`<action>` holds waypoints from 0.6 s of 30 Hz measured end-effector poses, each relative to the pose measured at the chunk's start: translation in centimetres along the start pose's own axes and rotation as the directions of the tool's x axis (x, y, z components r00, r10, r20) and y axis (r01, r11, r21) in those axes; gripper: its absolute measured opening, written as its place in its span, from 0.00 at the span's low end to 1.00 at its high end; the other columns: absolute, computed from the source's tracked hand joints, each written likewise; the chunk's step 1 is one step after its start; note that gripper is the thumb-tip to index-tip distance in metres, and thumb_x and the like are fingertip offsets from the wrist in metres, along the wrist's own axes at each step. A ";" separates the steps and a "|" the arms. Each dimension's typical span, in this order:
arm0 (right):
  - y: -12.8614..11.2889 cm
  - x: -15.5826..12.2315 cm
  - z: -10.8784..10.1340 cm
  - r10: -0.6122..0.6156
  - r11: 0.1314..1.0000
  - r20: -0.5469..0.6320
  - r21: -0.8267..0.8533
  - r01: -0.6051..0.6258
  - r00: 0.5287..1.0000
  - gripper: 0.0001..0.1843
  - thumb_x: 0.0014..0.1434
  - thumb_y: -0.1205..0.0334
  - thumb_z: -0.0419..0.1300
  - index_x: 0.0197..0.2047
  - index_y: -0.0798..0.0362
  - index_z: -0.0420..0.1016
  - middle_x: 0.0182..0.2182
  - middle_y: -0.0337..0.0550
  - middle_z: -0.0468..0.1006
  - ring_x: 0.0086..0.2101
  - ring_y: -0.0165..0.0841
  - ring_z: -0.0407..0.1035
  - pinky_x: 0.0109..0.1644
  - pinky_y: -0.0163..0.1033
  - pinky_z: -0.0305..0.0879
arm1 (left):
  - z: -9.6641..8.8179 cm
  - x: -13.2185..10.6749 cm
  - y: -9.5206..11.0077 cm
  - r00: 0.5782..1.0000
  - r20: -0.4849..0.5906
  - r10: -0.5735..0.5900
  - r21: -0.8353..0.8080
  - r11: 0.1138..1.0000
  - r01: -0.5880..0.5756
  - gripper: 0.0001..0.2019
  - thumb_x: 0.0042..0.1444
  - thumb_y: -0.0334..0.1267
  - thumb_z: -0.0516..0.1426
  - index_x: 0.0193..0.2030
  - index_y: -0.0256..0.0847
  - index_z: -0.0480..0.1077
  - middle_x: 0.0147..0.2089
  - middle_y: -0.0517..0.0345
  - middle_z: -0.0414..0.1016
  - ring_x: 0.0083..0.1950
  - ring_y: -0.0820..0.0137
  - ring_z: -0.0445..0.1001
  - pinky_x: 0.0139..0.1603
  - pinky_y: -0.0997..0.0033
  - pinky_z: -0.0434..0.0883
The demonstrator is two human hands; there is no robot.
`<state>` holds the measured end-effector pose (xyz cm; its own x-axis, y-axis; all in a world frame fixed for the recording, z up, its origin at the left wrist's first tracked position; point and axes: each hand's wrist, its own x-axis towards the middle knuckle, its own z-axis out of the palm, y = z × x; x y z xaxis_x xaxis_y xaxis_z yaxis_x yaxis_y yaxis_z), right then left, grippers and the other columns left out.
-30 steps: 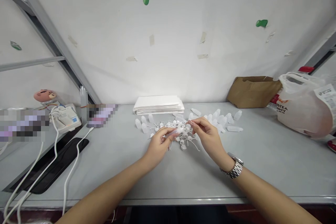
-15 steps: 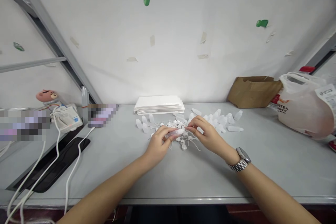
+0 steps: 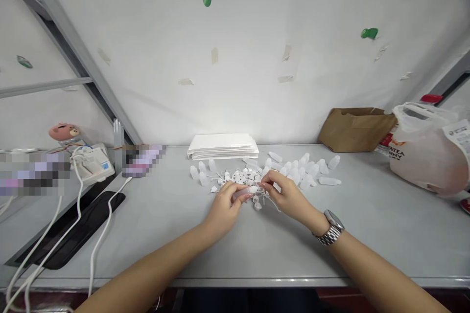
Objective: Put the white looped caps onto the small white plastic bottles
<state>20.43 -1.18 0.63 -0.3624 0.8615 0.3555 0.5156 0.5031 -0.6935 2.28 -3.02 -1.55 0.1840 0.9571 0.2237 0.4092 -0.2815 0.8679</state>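
My left hand (image 3: 223, 209) is closed round a small translucent plastic bottle (image 3: 243, 192), held on its side with the neck toward the right. At that neck, the fingertips of my right hand (image 3: 290, 196) are pinched together; whatever they grip is too small to make out. Just behind and beneath both hands lies a heap of small white caps (image 3: 242, 175) with thin loops or cords. Several more translucent bottles (image 3: 312, 168) are scattered on the right of the heap, some upright and some lying down. A smaller group of bottles (image 3: 203, 177) stands on the left.
White flat sheets or envelopes (image 3: 223, 145) are stacked against the wall. On the right are a brown paper bag (image 3: 354, 129) and a white plastic bag (image 3: 428, 151). A black phone-like slab (image 3: 81, 232), white cables (image 3: 106, 225) and a power strip (image 3: 96, 164) occupy the left.
Both hands have come slightly lower, toward me, and the right hand has shifted a little to the left. The left hand still holds the bottle. More of the cap heap shows behind them.
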 end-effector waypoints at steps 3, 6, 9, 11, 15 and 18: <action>-0.1 -0.1 0.2 -0.019 0.999 0.013 -0.039 0.020 1.000 0.09 0.59 0.67 0.49 0.27 0.52 0.61 0.24 0.38 0.66 0.26 0.30 0.59 0.32 0.36 0.58 | 0.1 -0.1 -0.1 1.000 0.004 -0.005 -0.006 1.000 0.006 0.07 0.56 0.39 0.52 0.36 0.41 0.69 0.33 0.58 0.66 0.32 0.71 0.67 0.32 0.71 0.65; -0.2 -0.1 0.4 -0.041 0.996 0.019 -0.075 0.043 0.999 0.09 0.59 0.68 0.48 0.27 0.52 0.61 0.24 0.38 0.66 0.26 0.30 0.59 0.32 0.36 0.58 | 0.2 -0.1 -0.4 1.000 0.006 -0.010 -0.021 1.000 0.010 0.08 0.56 0.40 0.51 0.36 0.41 0.69 0.34 0.58 0.65 0.31 0.72 0.67 0.31 0.71 0.65; -0.2 0.0 0.5 -0.062 0.992 0.024 -0.107 0.064 0.998 0.09 0.59 0.68 0.48 0.27 0.52 0.61 0.24 0.38 0.67 0.26 0.30 0.59 0.32 0.36 0.58 | 0.2 0.0 -0.4 1.000 0.014 -0.019 -0.047 0.999 0.019 0.09 0.56 0.41 0.51 0.36 0.40 0.69 0.34 0.58 0.64 0.29 0.73 0.67 0.29 0.72 0.66; -0.4 0.1 0.2 -0.046 0.993 0.031 -0.108 0.050 0.998 0.10 0.60 0.66 0.48 0.27 0.53 0.61 0.23 0.38 0.67 0.25 0.29 0.59 0.31 0.36 0.57 | 0.1 0.2 -0.1 0.999 0.028 -0.035 -0.092 0.995 0.037 0.10 0.55 0.43 0.51 0.36 0.40 0.68 0.35 0.58 0.64 0.29 0.73 0.67 0.27 0.73 0.65; -0.6 0.4 -0.7 0.014 0.999 -0.047 -0.052 -0.016 0.999 0.12 0.61 0.58 0.48 0.29 0.52 0.65 0.23 0.38 0.67 0.26 0.30 0.61 0.30 0.36 0.58 | -0.3 0.6 0.5 0.996 0.054 -0.077 -0.190 0.978 0.086 0.13 0.55 0.46 0.51 0.37 0.39 0.68 0.34 0.57 0.65 0.29 0.73 0.68 0.24 0.75 0.64; -0.5 0.7 -1.2 0.063 0.998 -0.174 0.015 -0.062 0.983 0.16 0.61 0.53 0.48 0.30 0.52 0.69 0.25 0.40 0.67 0.28 0.31 0.63 0.33 0.37 0.60 | -0.4 0.8 0.5 0.995 0.039 -0.089 -0.213 0.972 0.095 0.14 0.55 0.47 0.51 0.36 0.38 0.67 0.30 0.59 0.66 0.27 0.74 0.66 0.24 0.75 0.64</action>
<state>20.85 -0.78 2.00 -0.1888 0.8904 0.4143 0.5250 0.4480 -0.7236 2.26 -2.41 -0.75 0.1814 0.9750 0.1280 0.2246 -0.1678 0.9599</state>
